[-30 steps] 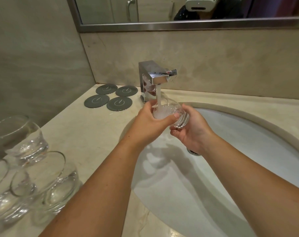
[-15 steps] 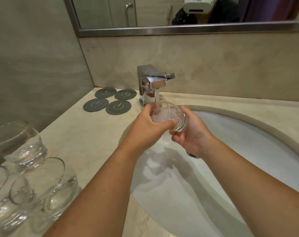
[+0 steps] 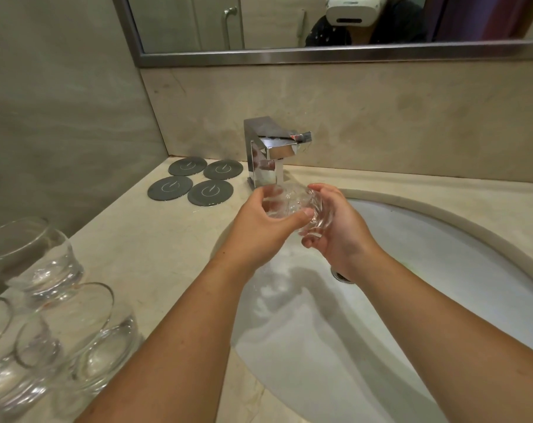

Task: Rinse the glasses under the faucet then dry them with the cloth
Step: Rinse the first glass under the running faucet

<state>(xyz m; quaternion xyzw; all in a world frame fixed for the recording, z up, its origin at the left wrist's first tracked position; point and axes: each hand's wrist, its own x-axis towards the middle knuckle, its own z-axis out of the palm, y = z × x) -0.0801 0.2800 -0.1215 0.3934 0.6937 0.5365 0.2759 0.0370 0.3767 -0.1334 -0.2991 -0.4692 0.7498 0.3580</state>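
A clear glass [image 3: 292, 203] lies on its side under the running chrome faucet [image 3: 271, 154], over the white sink [image 3: 442, 285]. My left hand [image 3: 259, 227] grips its left end, thumb across the front. My right hand [image 3: 338, 227] cups the thick base from the right, fingers curled round it. Water splashes over and into the glass. Several other clear glasses [image 3: 42, 261] stand on the counter at the near left. No cloth is in view.
Several dark round coasters [image 3: 210, 192] lie on the beige counter [image 3: 143, 239] left of the faucet. A wall closes the left side. A mirror [image 3: 289, 22] hangs above the backsplash. The sink drain [image 3: 340, 276] shows below my right wrist.
Both hands have tipped the glass from mouth-up to lying more on its side under the stream. My right fingers now wrap further over the base.
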